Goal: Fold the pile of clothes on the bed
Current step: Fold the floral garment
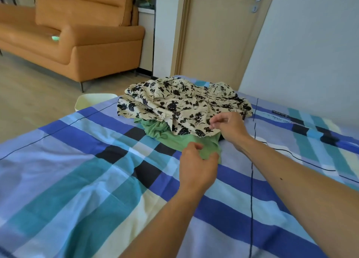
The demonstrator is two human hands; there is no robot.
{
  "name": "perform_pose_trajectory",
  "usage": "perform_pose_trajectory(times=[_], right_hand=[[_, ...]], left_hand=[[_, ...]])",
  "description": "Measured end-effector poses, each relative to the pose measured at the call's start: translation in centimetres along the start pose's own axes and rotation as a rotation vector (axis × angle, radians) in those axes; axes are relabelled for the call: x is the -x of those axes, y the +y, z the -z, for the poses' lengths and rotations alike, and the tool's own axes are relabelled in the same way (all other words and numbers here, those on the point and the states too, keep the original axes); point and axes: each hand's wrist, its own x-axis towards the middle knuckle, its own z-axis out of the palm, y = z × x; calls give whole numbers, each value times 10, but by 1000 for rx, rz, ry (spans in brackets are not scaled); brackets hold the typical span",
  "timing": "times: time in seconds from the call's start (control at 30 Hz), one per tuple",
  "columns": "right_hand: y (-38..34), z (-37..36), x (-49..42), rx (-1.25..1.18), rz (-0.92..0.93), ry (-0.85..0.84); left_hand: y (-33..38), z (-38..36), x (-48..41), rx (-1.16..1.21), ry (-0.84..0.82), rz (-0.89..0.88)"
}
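Pile: the clothes are lying in one loose heap above the centre of the frame, on the plaid bedcover (77, 170); nothing in it is looking folded yet.
Top layer: a cream floral garment (174, 104) is draping over the heap in soft crumples, and its near hem is hanging over the layer below.
Lower layer: a green garment (174, 137) is spreading out from under it toward me, with one corner reaching the middle of the frame.
Hidden part: a dark scrap is showing just right of the green corner; I cannot tell what it belongs to.
Right hand (231, 127): I am pinching the near hem of the cream floral garment between thumb and forefinger, right of centre.
Left hand (196, 164): I am curling thumb and fingers narrowly at the green corner; I cannot tell whether I am actually gripping the cloth.
Handling, floral: I am judging it thin, light and limp, likely to slide and collapse, so a hem pinch alone will only trail it.
Handling, green: I am judging it a softer knit that will cling to the cover and stretch if tugged.
Where to hold: I am looking for two points along one edge, shoulders or hem corners, to lift the top piece clear and shake it flat.
Surroundings: an orange sofa (77, 34) is standing at upper left, a door (217, 34) at upper centre.
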Motion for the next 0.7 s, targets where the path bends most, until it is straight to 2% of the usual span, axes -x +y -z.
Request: perform_pose_trajectory(times=[0.07, 0.17, 0.3, 0.53, 0.6, 0.7], right_hand=[[1, 15, 14, 63, 57, 9], [11, 30, 29, 363, 137, -84], [19, 17, 35, 628, 92, -324], [25, -33, 21, 919, 122, -386], [24, -39, 17, 910, 117, -368], [13, -39, 21, 519, 90, -245]], left_hand=[[7, 2, 9, 168, -25, 129], [11, 6, 23, 234, -13, 205], [8, 15, 28, 209, 18, 194], [8, 8, 20, 209, -11, 171], [8, 5, 18, 208, -23, 170], [4, 2, 10, 214, -18, 174]])
